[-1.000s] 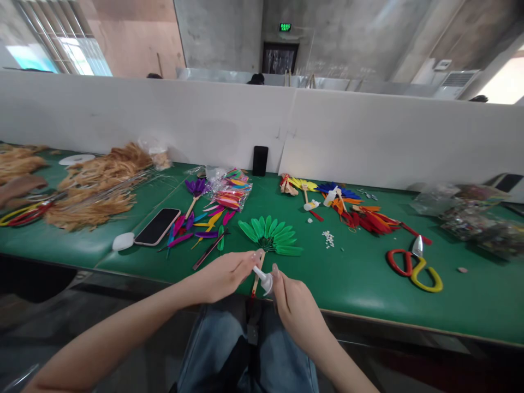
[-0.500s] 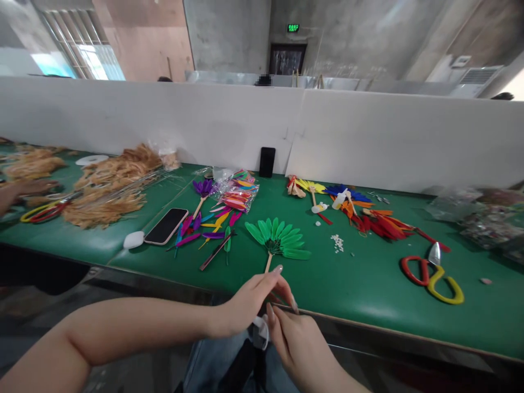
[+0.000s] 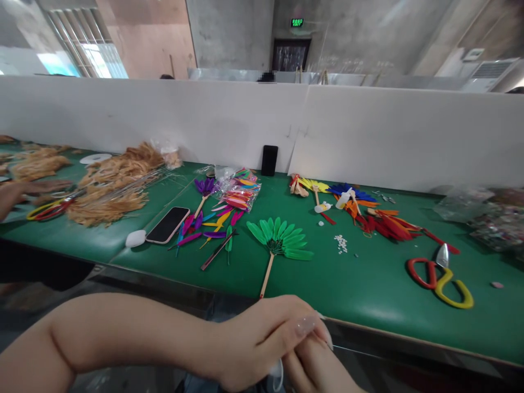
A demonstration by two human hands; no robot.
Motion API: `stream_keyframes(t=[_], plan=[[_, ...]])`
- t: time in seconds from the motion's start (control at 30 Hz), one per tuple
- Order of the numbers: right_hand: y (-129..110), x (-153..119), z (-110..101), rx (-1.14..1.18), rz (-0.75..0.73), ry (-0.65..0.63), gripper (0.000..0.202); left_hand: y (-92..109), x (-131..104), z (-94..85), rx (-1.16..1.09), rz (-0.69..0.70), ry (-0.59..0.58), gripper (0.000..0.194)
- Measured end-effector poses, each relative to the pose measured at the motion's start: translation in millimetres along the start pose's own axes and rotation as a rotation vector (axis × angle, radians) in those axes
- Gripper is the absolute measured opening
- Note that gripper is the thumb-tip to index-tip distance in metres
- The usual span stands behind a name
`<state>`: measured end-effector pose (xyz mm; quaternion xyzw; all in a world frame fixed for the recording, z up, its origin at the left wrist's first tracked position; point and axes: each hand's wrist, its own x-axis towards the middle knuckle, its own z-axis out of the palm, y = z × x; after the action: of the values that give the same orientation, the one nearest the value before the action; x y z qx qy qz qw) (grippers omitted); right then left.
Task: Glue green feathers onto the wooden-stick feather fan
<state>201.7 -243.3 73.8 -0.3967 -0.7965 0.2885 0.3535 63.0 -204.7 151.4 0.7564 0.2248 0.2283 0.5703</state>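
Left hand point(image 3: 282, 335) and right hand point(image 3: 317, 363) are together at the table's near edge, the left one wrapped over the right, its thumb and fingertips lying against it. Right fingers are hidden underneath, so I cannot tell what they grip. Below the joined hands peeks a white translucent piece point(image 3: 281, 374), mostly covered; I cannot tell which hand, if either, holds it.

Just beyond the hands, a green feather fan point(image 3: 289, 240) lies flat on the green tabletop point(image 3: 380, 295), feathers spread away from them, its wooden stick point(image 3: 267, 275) pointing back toward the left hand.

Left of the fan, farther out from the hands, are a slim dark tool point(image 3: 216, 252), loose coloured feathers point(image 3: 190, 238) and a phone point(image 3: 168, 225). Past those lies a purple feather fan point(image 3: 203, 187), near a clear bag of feathers point(image 3: 239, 199).

Out to the right of the hands sit a cluster of white beads point(image 3: 340, 244) and, well apart, scissors point(image 3: 442, 255) with red and yellow handles. Two small bottles point(image 3: 322, 207) lie farther beyond.
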Motion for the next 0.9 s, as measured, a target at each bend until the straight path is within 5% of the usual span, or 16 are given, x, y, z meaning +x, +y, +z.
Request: stream_keyframes(t=[0.37,0.5,0.57,0.63,0.73,0.83,0.9], plan=[[0,26,-9,-0.469,-0.102,0.086,0.048,-48,17,-13.6,-0.151,-0.222,0.222,0.054],[12,30,-16,-0.413,-0.006,0.099,0.046,-45,7,-38.6,0.237,-0.042,0.488,0.04],[15,30,-23,-0.399,0.027,0.122,0.046,-35,0,-50.6,0.613,0.004,0.411,0.029],[16,30,-29,-0.373,0.029,0.117,0.045,-26,-3,-58.4,0.883,0.094,0.199,0.024],[16,33,-35,-0.373,-0.013,0.088,0.042,-22,-1,-60.5,1.113,0.244,0.004,0.031],[19,39,-38,-0.519,-0.114,0.144,0.043,-30,6,-54.6,1.087,0.232,0.064,0.033],[22,43,-39,-0.668,-0.182,0.207,0.045,-38,11,-50.1,0.896,0.084,0.181,0.034]])
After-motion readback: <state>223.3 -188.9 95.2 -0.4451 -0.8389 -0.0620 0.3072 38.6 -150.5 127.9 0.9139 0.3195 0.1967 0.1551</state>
